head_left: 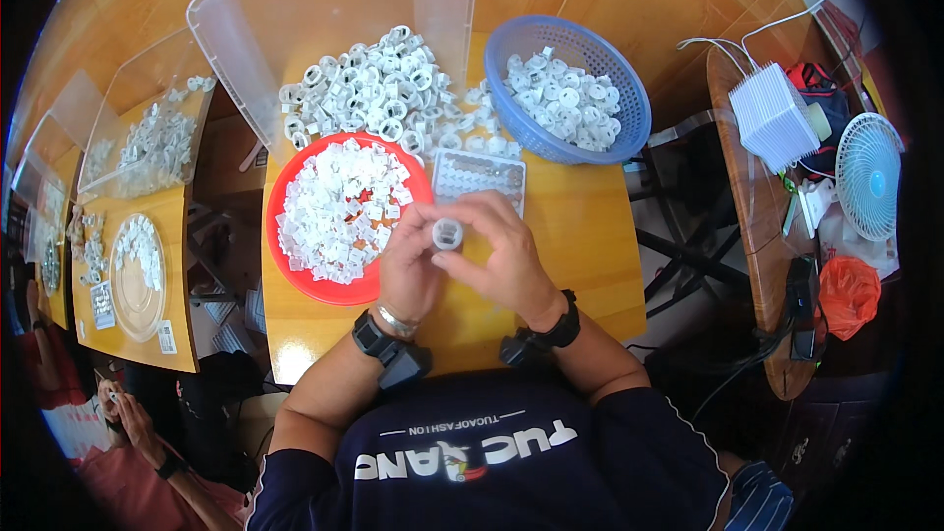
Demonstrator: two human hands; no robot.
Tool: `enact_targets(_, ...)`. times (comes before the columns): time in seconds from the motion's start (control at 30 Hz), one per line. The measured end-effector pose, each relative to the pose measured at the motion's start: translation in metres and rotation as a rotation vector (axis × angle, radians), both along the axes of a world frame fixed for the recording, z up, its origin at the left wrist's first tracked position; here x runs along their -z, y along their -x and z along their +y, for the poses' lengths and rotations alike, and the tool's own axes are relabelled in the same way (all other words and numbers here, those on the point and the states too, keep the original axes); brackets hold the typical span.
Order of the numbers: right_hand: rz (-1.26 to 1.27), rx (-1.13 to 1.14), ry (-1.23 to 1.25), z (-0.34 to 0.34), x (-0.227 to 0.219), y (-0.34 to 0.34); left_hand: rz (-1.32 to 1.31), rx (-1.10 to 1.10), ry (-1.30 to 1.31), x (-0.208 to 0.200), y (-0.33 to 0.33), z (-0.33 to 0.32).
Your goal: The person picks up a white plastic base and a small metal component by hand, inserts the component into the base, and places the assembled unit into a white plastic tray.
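A small round white plastic part, with a dark slotted centre, is held in front of me over the table. My right hand pinches it from the right, thumb below and index finger above. From the left, my left hand closes on the same part with its fingertips. Just left of my hands lies a red round tray heaped with small square white plastic pieces. Beyond my fingers sits a clear compartment tray with small metallic pieces in it, partly hidden by the right hand.
Behind the red tray, white ring-shaped parts pile up before a large clear plastic bin. A blue basket of round white parts stands at the back right. A fan is at far right; another person's hands work at left.
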State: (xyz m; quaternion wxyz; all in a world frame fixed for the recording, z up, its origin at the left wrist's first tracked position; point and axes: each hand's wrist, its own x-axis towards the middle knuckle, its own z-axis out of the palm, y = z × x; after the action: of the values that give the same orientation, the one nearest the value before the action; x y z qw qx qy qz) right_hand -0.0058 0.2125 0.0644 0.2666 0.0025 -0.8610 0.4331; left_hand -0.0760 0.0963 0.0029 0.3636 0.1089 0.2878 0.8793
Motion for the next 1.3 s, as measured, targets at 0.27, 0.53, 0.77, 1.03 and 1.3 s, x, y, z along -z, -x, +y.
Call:
enact_targets(0.27, 0.032, 0.053, -0.022, 0.005, 0.011, 0.002, -0.073, 0.077, 0.0, -0.001, -0.002, -0.003)
enact_targets(0.53, 0.024, -0.007, 0.066, 0.005, 0.012, 0.004, -0.064, 0.214, -0.056, 0.0, -0.001, -0.007)
enact_targets(0.77, -0.175, -0.131, 0.213, 0.015, 0.001, -0.022, -0.003, 0.198, -0.131, 0.008, -0.012, -0.001)
enact_targets(1.03, -0.11, 0.022, 0.034, 0.007, -0.001, -0.051, 0.071, 0.207, -0.079, -0.013, -0.039, 0.0)
enact_targets(1.3, -0.104, 0.078, -0.048, -0.004, -0.006, -0.051, 0.042, 0.217, -0.107, -0.012, -0.036, 0.0)
